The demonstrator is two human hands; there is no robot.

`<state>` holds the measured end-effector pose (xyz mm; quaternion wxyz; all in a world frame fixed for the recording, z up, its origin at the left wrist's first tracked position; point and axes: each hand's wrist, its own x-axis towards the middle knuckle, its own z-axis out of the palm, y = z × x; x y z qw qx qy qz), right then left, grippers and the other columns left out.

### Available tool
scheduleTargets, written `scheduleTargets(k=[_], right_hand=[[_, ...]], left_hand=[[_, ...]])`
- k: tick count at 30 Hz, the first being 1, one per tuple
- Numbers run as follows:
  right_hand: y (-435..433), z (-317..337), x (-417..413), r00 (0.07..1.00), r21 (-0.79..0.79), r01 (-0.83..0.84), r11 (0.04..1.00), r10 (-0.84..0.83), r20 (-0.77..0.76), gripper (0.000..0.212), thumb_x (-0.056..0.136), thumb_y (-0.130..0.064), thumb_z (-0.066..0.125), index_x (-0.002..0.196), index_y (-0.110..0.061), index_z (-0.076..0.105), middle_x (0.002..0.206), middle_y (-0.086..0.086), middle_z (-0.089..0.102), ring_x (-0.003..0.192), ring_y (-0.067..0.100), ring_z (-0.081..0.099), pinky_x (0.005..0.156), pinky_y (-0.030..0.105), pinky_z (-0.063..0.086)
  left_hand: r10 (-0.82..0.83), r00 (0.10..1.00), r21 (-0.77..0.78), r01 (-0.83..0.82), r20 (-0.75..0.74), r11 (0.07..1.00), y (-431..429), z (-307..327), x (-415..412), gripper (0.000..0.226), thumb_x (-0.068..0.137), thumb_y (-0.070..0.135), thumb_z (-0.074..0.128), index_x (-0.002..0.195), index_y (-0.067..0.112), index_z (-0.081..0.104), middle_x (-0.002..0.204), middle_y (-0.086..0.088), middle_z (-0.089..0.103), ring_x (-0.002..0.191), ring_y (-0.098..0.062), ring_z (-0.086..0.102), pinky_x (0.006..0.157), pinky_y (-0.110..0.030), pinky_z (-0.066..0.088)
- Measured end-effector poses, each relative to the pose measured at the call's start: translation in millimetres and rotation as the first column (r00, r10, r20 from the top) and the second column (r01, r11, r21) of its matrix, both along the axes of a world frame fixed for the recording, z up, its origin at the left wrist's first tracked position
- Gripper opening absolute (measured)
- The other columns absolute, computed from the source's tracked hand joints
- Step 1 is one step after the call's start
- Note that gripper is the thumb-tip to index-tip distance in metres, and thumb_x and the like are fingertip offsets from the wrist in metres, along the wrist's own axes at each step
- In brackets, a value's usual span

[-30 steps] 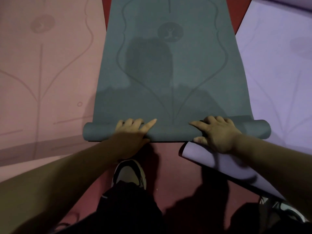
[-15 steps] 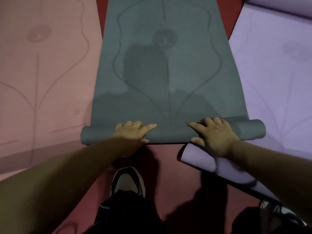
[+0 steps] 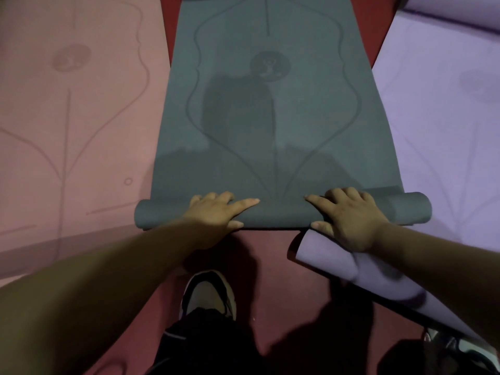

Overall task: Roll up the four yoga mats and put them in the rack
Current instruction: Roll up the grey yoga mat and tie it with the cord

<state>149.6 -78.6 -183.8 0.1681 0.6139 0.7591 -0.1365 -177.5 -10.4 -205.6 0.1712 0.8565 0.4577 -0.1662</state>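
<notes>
A dark green yoga mat (image 3: 270,117) lies on a red floor (image 3: 270,266), its near end wound into a roll (image 3: 281,215) across its width. The left hand (image 3: 216,212) and right hand (image 3: 349,220) press side by side on top of that roll, fingers spread and fairly straight, thumbs against its near side. A pink mat (image 3: 67,131) lies flat to the left and a purple mat (image 3: 446,131) to the right, its curled corner (image 3: 324,255) lifting under the right wrist.
</notes>
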Motion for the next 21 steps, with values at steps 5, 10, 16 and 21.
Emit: scheduleTargets(k=[5, 10, 16, 21], right_hand=[[20.0, -0.6, -0.3, 0.999, -0.122, 0.037, 0.992, -0.038, -0.007, 0.068, 0.09, -0.078, 0.026, 0.153, -0.053, 0.019, 0.141, -0.004, 0.046, 0.129, 0.026, 0.041, 0.107, 0.046, 0.035], [33.0, 2.5, -0.1, 0.999, -0.203, 0.034, 0.979, -0.038, -0.015, 0.066, 0.091, -0.077, 0.033, 0.151, -0.054, 0.02, 0.141, -0.002, 0.046, 0.132, 0.027, 0.041, 0.11, 0.047, 0.036], [20.5, 2.9, 1.1, 1.0, -0.094, 0.014, 0.995, -0.014, 0.001, 0.088, 0.074, -0.085, 0.003, 0.155, -0.051, 0.011, 0.139, -0.002, 0.044, 0.128, 0.025, 0.043, 0.109, 0.044, 0.035], [25.3, 0.5, -0.1, 0.999, -0.103, 0.039, 0.994, -0.039, 0.0, 0.073, 0.086, -0.081, 0.025, 0.153, -0.053, 0.016, 0.14, -0.002, 0.045, 0.13, 0.027, 0.043, 0.109, 0.045, 0.035]], left_hand=[[0.015, 1.0, -0.018, -0.015, 0.014, 1.0, -0.3, 9.0, 4.1, 0.068, 0.097, 0.063, 0.043, 0.15, 0.062, 0.0, 0.139, 0.003, 0.041, 0.125, -0.024, 0.043, 0.102, -0.046, 0.032], [-0.006, 1.0, 0.144, 0.002, 0.03, 0.99, -15.4, 2.7, 4.4, 0.077, 0.094, 0.066, 0.049, 0.154, 0.056, 0.003, 0.144, 0.004, 0.041, 0.127, -0.022, 0.044, 0.106, -0.047, 0.03], [0.04, 0.998, -0.022, -0.039, 0.04, 0.999, 9.6, 4.5, 5.5, 0.067, 0.096, 0.064, 0.045, 0.151, 0.061, 0.007, 0.139, 0.009, 0.046, 0.126, -0.023, 0.047, 0.099, -0.046, 0.035], [0.047, 0.999, -0.038, -0.046, 0.017, 0.998, 7.4, 11.3, 9.8, 0.072, 0.095, 0.063, 0.046, 0.153, 0.057, 0.004, 0.141, 0.004, 0.044, 0.127, -0.024, 0.044, 0.104, -0.048, 0.033]])
